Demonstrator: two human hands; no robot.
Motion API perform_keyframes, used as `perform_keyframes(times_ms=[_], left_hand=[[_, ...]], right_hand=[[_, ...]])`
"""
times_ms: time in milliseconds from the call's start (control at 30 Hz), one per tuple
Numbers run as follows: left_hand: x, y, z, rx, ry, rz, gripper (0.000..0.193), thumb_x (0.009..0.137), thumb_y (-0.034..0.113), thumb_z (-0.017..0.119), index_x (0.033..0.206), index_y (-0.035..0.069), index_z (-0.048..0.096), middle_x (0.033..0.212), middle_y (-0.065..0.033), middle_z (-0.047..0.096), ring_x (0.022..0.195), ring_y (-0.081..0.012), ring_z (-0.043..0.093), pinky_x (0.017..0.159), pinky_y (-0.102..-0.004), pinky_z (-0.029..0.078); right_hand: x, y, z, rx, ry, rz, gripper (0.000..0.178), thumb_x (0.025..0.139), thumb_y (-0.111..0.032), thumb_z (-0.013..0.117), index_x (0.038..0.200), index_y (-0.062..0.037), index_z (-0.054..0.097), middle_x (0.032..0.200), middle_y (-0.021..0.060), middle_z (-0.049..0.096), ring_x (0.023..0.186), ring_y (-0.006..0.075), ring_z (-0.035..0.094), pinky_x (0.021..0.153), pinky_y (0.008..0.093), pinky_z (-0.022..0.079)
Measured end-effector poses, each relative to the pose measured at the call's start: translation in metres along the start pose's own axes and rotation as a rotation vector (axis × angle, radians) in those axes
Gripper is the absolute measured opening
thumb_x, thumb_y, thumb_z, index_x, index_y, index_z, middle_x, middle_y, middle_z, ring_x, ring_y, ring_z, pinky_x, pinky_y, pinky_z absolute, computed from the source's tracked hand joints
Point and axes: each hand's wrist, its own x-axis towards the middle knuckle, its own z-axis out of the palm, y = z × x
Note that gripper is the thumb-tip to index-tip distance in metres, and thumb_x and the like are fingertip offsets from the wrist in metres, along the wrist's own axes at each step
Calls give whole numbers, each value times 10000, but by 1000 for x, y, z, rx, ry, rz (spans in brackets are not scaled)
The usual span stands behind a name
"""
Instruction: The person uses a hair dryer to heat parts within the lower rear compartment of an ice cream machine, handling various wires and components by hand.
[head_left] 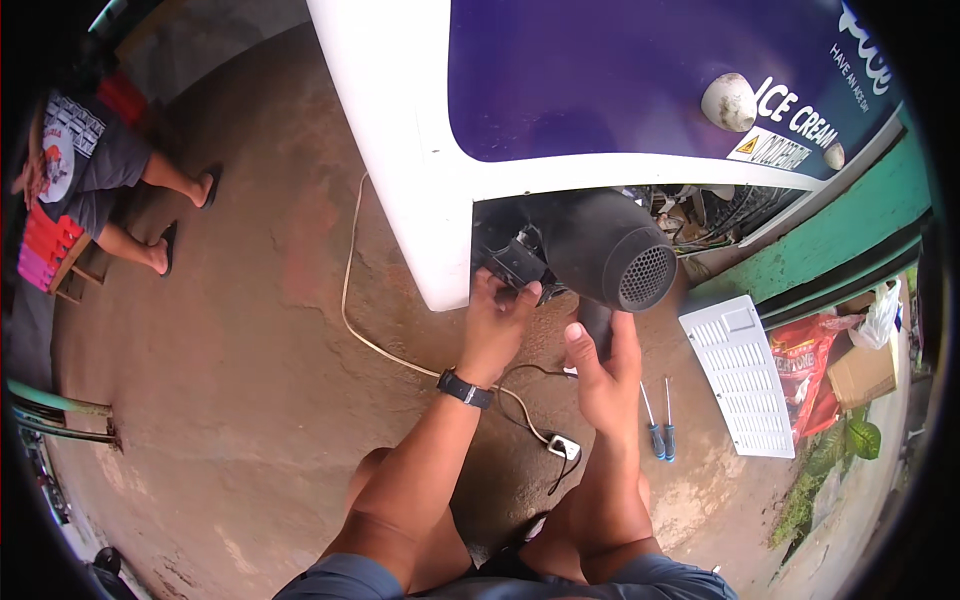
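A black hair dryer (pixel 590 245) is held by its handle in my right hand (pixel 608 375), its round mesh end toward me and its body reaching into the open bottom compartment of a white and purple freezer (pixel 400 150). Just left of it, my left hand (pixel 497 325) has its fingers curled on a black box-shaped part (pixel 518 262) at the compartment's opening. What kind of part it is does not show. The dryer's body hides much of the inside, though wires and tubing (pixel 700 215) show to its right.
Two screwdrivers (pixel 662 440) and a white slotted vent panel (pixel 740 375) lie on the floor at right. A pale cord (pixel 350 310) runs to a white socket block (pixel 563 446) between my legs. A person (pixel 100 180) sits at far left. Red bags (pixel 805 365) stand beyond the panel.
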Motion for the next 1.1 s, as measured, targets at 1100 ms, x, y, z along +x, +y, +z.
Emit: perform_keyframes(times_ms=[1100], left_hand=[[-4,3,2,-2,-31,-1,482,1018,206,730,1366,23,451,1215,-65,618,1103,-156,609,973,-346,545]], right_hand=[[-4,10,-19,256,-191,81,512,1024,-281,680,1452,-50,518,1176,136,651,1035,221,612,953,353,493]])
